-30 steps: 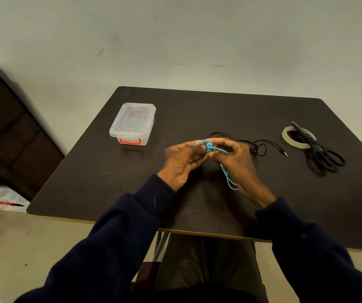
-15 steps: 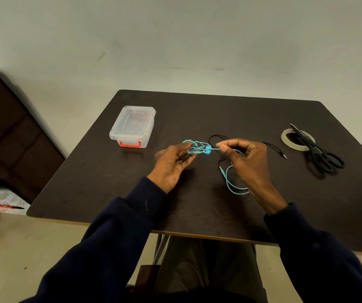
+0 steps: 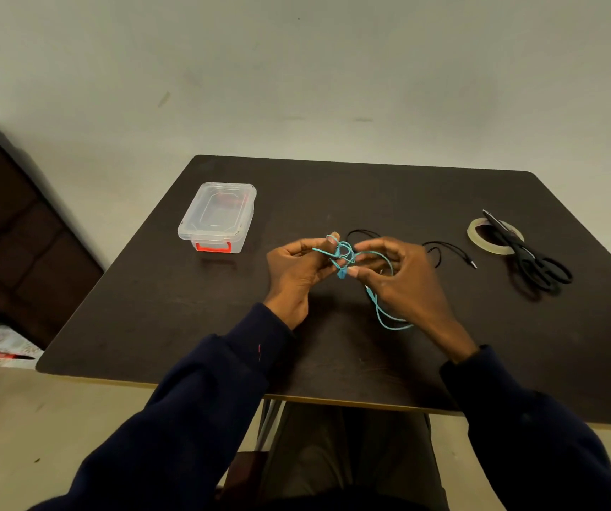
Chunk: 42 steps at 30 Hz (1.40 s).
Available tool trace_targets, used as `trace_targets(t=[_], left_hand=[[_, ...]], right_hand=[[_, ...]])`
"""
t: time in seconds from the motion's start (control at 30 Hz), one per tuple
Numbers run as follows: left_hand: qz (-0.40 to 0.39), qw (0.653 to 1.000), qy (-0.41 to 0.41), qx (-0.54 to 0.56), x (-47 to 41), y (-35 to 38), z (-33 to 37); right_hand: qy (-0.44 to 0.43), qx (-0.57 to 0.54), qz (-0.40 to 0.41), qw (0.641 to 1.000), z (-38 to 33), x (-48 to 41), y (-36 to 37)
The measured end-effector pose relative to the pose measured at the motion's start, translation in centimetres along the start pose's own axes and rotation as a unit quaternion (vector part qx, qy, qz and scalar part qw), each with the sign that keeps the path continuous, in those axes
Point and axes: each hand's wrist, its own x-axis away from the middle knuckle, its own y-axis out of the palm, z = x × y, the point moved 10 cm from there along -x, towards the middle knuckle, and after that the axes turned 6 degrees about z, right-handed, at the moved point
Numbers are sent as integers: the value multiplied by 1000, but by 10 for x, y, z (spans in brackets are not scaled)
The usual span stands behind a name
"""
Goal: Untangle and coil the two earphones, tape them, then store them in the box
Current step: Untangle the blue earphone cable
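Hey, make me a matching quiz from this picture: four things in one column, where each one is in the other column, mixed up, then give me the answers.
Things:
1. blue earphone
2. black earphone
3. box
4. scissors

Places:
A. lid on, on the left part of the table
B. lying across the tape roll
C. held by the left hand and the right hand
D. loose on the table, beyond the right hand

Pairs: 1-C, 2-D, 3-A, 4-B.
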Motion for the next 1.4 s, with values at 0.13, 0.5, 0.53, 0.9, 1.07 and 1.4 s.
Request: trace_targets(t=[0.13,0.5,0.53,0.9,1.07,1.4], left_hand=[[16,999,1,-40,-3,0,-2],[-130,983,-115,-55,-1,14,-23],[-139,981,-119,-63,-1,14,-23],[-76,974,7,-213,-12,-18,4],[-110,980,-109,-122,-5,-13,-12],[-116,987,-110,-23,0,-8,-10]], right_hand=[[-68,51,20,996,-8,-1,3],[109,-130,57,984,35,-3,-14],[108,-126,70,984,36,-4,-18],[51,-42,128,990,37,-10,-43],[22,9,75,997,27,-7,-32],[-78,124,52,988,9,7,-18]])
